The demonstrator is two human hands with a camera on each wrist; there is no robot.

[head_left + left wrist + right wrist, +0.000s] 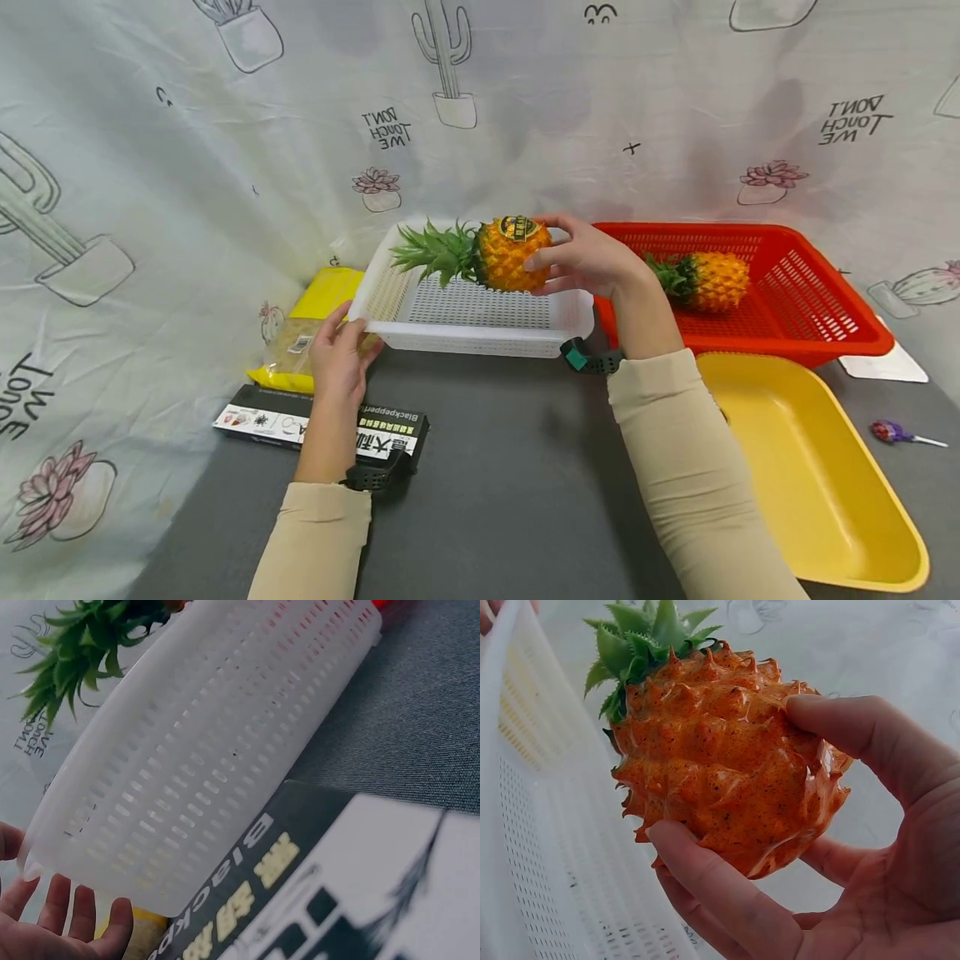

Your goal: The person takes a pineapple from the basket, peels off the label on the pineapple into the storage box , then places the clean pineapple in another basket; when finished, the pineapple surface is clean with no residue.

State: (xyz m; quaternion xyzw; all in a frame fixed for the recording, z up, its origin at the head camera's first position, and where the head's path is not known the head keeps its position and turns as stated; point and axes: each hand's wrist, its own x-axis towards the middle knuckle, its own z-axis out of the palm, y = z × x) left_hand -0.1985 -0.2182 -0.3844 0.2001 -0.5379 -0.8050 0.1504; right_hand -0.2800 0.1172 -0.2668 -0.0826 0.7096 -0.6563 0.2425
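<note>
My right hand (581,260) grips a yellow pineapple (513,252) with a round sticker, held on its side over the white slotted basket (472,333), leaves pointing left. In the right wrist view, thumb and fingers (727,900) curl round the fruit (720,765), with the basket wall (547,847) beside it. My left hand (341,350) touches the basket's near left corner with fairly straight fingers. The left wrist view shows those fingers (67,922) under the basket's (210,750) corner, with the green leaves (82,645) above.
A red basket (810,283) at the right holds a second pineapple (712,281). In front of it sits a yellow tub (817,483). A yellow packet (315,317) and a black box (390,433) lie by my left hand. A lollipop (892,432) lies far right.
</note>
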